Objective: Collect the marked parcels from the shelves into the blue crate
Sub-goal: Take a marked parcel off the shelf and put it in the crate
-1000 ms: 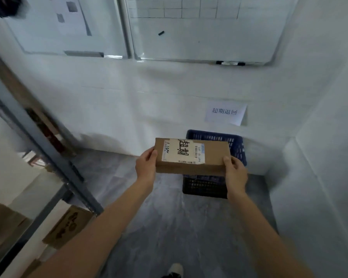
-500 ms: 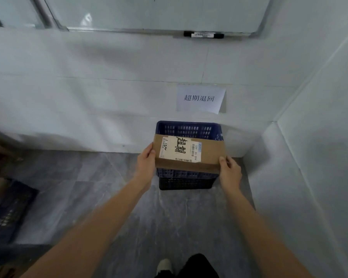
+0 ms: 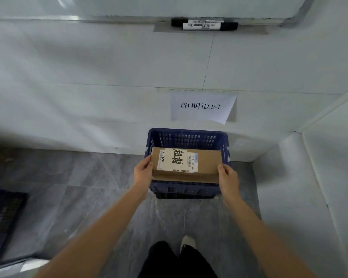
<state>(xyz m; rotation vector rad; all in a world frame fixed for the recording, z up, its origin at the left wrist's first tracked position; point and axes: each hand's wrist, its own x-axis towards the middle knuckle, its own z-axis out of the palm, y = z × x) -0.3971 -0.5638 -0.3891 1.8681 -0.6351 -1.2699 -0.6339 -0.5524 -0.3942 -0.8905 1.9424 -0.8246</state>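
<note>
We note the blue crate (image 3: 188, 138) first: dark blue plastic with slotted walls, standing on the floor against the wall. Over its open top sits the parcel (image 3: 206, 164), a flat brown cardboard box held level, covering the near half of the crate's mouth. On the parcel's top a white shipping label (image 3: 178, 162) carries barcodes, printed numbers and large black handwritten characters.

The floor (image 3: 84, 189) around the crate is grey marbled tile. The wall (image 3: 88, 77) behind the crate is pale, and a second wall meets it in a corner right of the crate. Above the crate a paper sign (image 3: 202, 107) with four printed characters is fixed to the wall; higher up, two black markers (image 3: 205, 25) lie on a whiteboard ledge.

Both forearms reach forward to the crate. Our left hand (image 3: 143, 173) grips the parcel's left end, thumb on top, fingers curled under. Our right hand (image 3: 228, 177) grips the right end the same way.
</note>
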